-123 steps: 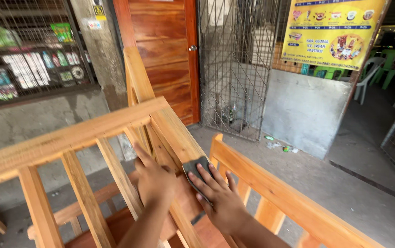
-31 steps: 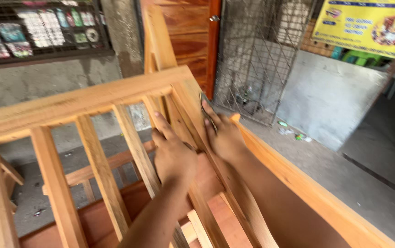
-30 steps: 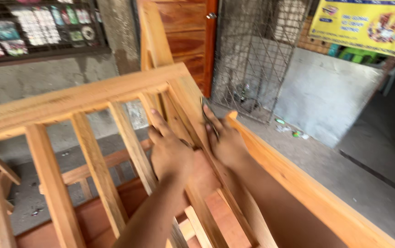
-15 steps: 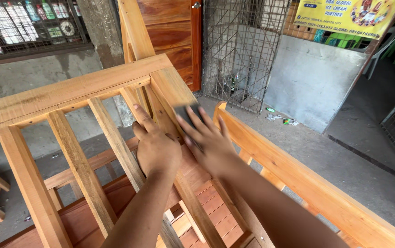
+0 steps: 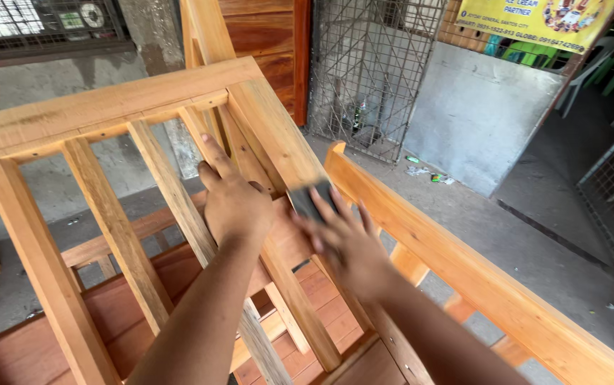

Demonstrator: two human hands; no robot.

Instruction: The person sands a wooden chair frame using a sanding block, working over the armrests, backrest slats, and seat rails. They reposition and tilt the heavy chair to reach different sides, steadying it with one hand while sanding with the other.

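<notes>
Pressing grey sanding pad [image 5: 309, 200] on wooden frame [image 5: 278, 139], right hand [image 5: 346, 239].

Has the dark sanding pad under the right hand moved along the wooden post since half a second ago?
Yes. The dark sanding pad has slid down the slanted wooden post, further from the top rail joint.

A slatted wooden bench frame [image 5: 143, 107] stood on the grey concrete floor [image 5: 521, 249]. Small litter [image 5: 428, 173] lay there.

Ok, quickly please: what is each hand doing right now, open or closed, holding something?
Left hand: open, fingers flat on the wooden slat, holding nothing.
Right hand: fingers spread, pressing a dark sanding pad against the wooden post.
</notes>
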